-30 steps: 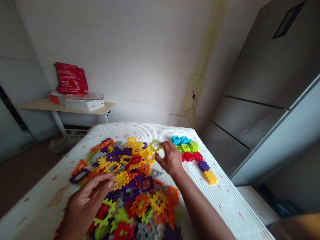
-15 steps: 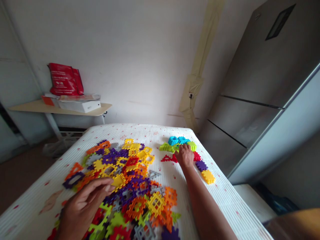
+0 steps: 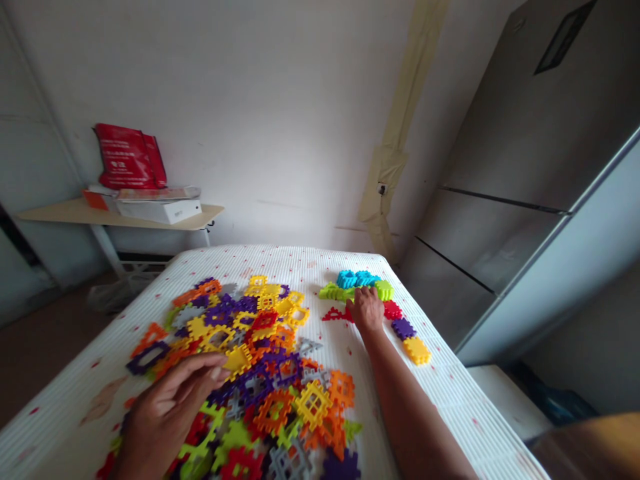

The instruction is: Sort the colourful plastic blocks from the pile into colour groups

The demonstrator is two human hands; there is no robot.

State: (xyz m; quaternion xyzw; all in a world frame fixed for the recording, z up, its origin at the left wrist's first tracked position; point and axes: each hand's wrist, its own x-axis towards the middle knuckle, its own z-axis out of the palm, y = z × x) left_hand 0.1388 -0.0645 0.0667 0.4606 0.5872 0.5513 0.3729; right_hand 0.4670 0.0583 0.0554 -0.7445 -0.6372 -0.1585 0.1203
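Observation:
My left hand (image 3: 167,403) is over the near left of the table, its thumb and forefinger pinched at the left edge of a flat yellow building tile (image 3: 238,362). Under and around that tile spreads a mixed heap of notched plastic tiles in purple, orange, grey, green and red. Farther off, my right hand (image 3: 369,309) reaches down between a red triangular tile (image 3: 334,314) and red square tiles (image 3: 393,310). Its fingers are curled, and whatever they hold is hidden beneath the hand. Just beyond them lie green tiles (image 3: 384,290) and blue tiles (image 3: 347,279).
A purple tile stack (image 3: 403,329) and a yellow stack (image 3: 417,350) lie right of my right forearm. The table has a white spotted cloth (image 3: 300,257). A side table (image 3: 65,215) carries a red bag (image 3: 127,157) and boxes; a grey refrigerator (image 3: 500,153) stands at right.
My right hand has shifted very slightly to the left and farther away over the red tiles. The left hand and its yellow tile look almost the same.

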